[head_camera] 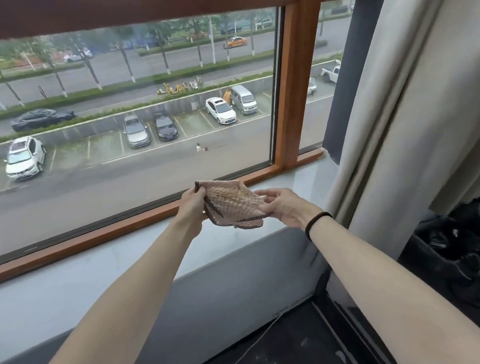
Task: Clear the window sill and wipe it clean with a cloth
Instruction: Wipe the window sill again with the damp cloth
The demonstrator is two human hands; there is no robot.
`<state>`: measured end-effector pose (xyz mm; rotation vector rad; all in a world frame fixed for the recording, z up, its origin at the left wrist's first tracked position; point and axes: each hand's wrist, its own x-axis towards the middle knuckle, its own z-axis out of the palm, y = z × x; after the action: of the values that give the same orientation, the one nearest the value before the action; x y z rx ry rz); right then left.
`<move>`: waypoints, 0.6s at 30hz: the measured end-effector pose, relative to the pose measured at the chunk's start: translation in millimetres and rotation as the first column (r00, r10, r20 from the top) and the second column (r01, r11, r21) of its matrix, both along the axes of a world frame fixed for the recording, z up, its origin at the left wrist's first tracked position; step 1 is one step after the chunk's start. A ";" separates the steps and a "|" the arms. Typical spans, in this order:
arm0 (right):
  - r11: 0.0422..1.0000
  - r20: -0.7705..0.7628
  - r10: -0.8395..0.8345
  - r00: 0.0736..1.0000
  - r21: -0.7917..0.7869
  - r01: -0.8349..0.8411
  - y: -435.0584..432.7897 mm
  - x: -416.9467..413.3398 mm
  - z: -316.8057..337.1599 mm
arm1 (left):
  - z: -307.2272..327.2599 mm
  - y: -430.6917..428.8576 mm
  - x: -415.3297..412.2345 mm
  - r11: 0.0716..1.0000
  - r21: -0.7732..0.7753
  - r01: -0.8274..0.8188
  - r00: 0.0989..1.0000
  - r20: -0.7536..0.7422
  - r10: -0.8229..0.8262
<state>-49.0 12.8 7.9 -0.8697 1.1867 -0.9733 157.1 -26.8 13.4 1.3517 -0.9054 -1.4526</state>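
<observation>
Both hands hold a pink waffle cloth [232, 204] up in the air just above the pale sill [94, 269], near the wooden window frame [297, 88]. The left hand [191, 207] grips its left edge with curled fingers, while the right hand [283, 207] pinches its right side. A beige curtain [401, 107] hangs at the right.

a wide window [121, 175] in a reddish wooden frame [296, 82] looks down on parked cars [220, 110] and a tree-lined road [139, 63]; grey daylight; a beige curtain [418, 100] hangs at the right; dark wall [236, 282] below
</observation>
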 end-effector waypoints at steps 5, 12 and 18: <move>0.979 0.004 0.163 0.987 0.124 -0.163 -23.9 -45.5 -6.8 | 4.8 -12.4 -44.6 0.981 -0.065 0.185 0.976 -0.102 -0.191; 1.000 -0.027 0.002 1.000 0.014 -0.002 -56.4 -51.4 -17.3 | -10.0 -19.1 -60.2 0.998 -0.057 -0.010 0.999 -0.035 0.008; 1.000 0.306 0.002 0.952 0.012 -0.006 -66.6 -51.4 -23.0 | -10.3 -31.8 -78.7 0.991 0.014 -0.130 0.991 -0.027 0.130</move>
<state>-100.4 -53.8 -15.1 -0.6811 0.9238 -1.0542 78.4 -58.6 3.1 1.3705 -0.7768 -1.3758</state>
